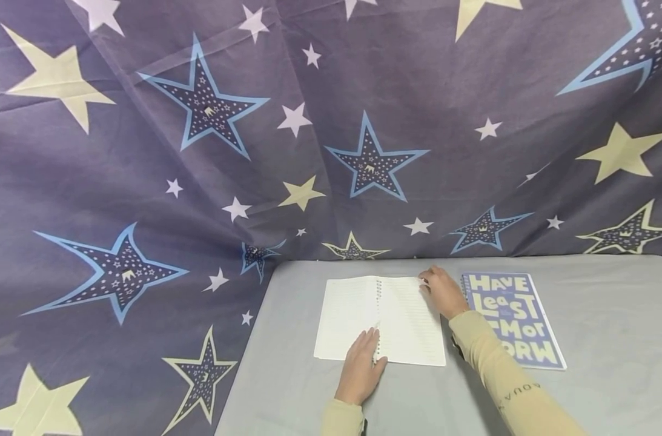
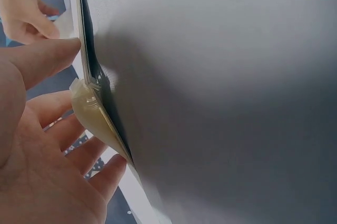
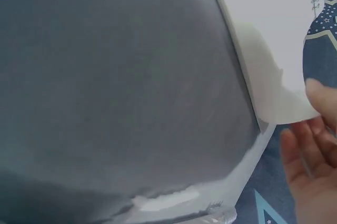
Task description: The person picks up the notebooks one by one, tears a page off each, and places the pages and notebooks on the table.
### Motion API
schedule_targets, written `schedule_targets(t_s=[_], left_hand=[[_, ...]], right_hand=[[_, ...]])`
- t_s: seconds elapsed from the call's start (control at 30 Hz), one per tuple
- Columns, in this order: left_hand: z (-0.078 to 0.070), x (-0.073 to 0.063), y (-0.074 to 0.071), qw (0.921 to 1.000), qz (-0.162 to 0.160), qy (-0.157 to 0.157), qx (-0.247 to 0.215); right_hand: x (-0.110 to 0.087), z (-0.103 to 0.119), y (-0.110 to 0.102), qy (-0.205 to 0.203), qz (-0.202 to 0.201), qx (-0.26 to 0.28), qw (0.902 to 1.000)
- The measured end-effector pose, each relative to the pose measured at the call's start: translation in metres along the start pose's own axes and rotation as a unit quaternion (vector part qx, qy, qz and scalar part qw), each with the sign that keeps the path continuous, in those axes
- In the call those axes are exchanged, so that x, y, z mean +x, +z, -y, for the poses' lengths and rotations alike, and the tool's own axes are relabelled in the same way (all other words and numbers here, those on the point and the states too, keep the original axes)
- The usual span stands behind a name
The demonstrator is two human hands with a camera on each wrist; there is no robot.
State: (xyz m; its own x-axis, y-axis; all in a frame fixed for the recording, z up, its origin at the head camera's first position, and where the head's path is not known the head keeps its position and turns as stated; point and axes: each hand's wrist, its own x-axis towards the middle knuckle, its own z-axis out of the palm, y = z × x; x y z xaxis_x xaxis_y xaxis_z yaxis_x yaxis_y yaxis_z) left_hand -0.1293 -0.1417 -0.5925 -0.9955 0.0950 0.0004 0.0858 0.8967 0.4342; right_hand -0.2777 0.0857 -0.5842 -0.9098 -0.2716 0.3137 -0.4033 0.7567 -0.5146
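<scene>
An open spiral-bound notebook [image 1: 341, 318] with lined white pages lies flat on the grey surface. My left hand [image 1: 360, 368] rests on its lower middle by the wire binding, fingers straight. In the left wrist view the thumb and fingers of that hand [image 2: 47, 161] spread along the notebook's lower edge [image 2: 102, 116]. At the upper right corner, my right hand [image 1: 444, 293] pinches a page. The right wrist view has this page [image 3: 281, 95] bending up at the corner, the thumb of the hand [image 3: 316, 166] on one side and fingertips on the other.
A closed spiral notebook [image 1: 536, 333] with a blue cover and large pale lettering lies right of the open one, partly under my right sleeve [image 1: 489, 351]. Behind the grey table surface [image 1: 287, 393] hangs a dark curtain [image 1: 309, 91] patterned with stars.
</scene>
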Motion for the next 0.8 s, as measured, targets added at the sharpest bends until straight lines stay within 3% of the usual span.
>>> schedule_targets(t_s=[0.2,0.43,0.63,0.8], left_hand=[[0.0,-0.001,-0.002,0.9999,0.002,0.009,0.008],[-0.003,0.002,-0.009,0.9999,-0.003,0.01,0.006],[-0.005,0.003,-0.007,0.9995,0.028,-0.016,0.002],[-0.007,0.002,-0.006,0.9998,0.014,-0.004,0.011]], right_hand=[[0.0,0.001,0.0,0.0,-0.046,0.018,0.9988],[-0.007,0.014,0.002,-0.052,-0.108,-0.031,0.9923],[-0.018,0.026,0.011,-0.082,-0.123,-0.024,0.9887],[-0.029,0.038,0.019,-0.093,-0.112,-0.013,0.9892]])
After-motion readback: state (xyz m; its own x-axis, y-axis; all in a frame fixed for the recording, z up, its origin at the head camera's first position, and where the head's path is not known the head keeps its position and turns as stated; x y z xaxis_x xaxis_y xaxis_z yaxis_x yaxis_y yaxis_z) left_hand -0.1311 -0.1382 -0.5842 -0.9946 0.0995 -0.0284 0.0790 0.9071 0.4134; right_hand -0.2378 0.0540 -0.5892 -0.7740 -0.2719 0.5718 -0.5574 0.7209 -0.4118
